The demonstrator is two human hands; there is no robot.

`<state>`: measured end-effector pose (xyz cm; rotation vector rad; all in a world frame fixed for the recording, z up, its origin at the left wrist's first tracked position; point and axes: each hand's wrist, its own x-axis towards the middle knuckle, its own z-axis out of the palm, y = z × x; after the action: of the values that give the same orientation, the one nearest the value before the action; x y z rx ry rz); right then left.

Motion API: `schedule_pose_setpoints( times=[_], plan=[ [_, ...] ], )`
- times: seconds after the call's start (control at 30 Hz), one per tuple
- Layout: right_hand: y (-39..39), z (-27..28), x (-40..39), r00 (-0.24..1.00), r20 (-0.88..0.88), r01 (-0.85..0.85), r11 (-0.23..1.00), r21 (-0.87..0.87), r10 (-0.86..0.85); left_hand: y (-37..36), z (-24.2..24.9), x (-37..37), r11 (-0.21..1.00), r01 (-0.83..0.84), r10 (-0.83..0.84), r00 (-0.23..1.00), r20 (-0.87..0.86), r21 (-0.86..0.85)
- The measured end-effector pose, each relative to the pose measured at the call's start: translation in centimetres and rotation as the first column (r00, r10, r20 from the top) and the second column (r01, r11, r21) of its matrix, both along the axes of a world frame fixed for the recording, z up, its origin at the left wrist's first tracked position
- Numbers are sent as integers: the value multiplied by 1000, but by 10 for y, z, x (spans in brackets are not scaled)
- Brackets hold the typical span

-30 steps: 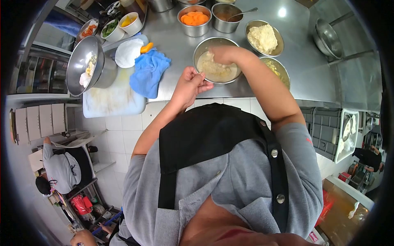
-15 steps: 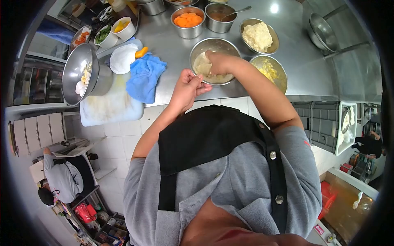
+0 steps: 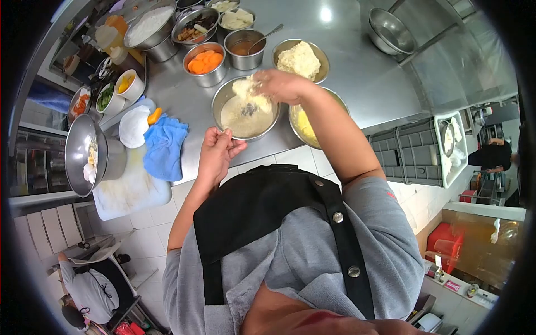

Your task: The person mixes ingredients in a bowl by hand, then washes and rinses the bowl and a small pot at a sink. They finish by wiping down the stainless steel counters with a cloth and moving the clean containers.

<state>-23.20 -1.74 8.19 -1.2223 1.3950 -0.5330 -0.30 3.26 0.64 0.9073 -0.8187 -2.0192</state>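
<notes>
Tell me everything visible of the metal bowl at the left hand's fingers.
The bowl is round, shiny and steel-looking, with a plain rim and no handle in view. It stands upright near the front edge of the metal counter, holding a pale, cloudy liquid. The left hand touches its near rim; the blurred right hand is over its far right side with a pale, lumpy clump. Contact there is unclear.

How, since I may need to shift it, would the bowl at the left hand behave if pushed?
The metal bowl would likely slide, since it stands on a smooth metal counter. Its wet-looking contents might slosh but probably not spill, lying below the rim.
</notes>
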Motion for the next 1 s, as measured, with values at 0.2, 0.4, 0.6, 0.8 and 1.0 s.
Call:
schedule_pose_setpoints(
  times=[0.2,0.4,0.6,0.8,1.0],
  plan=[
    [-26,19,-83,942,-169,269,953,-139,-291,8,-5,9,987,-84,80,996,34,135],
    [-69,-17,-136,704,-661,142,963,-228,-261,17,-25,20,991,-80,58,979,196,107],
    [-79,-44,-135,447,-875,-42,973,-225,-183,23,-34,7,971,227,-238,893,381,73],
    [-59,-31,-152,642,-677,15,889,-458,-360,27,-47,-2,935,355,-329,881,340,-15],
    [-25,-17,-142,841,-131,354,718,-599,-524,33,-31,-10,994,-100,87,958,272,35]
  ],
)
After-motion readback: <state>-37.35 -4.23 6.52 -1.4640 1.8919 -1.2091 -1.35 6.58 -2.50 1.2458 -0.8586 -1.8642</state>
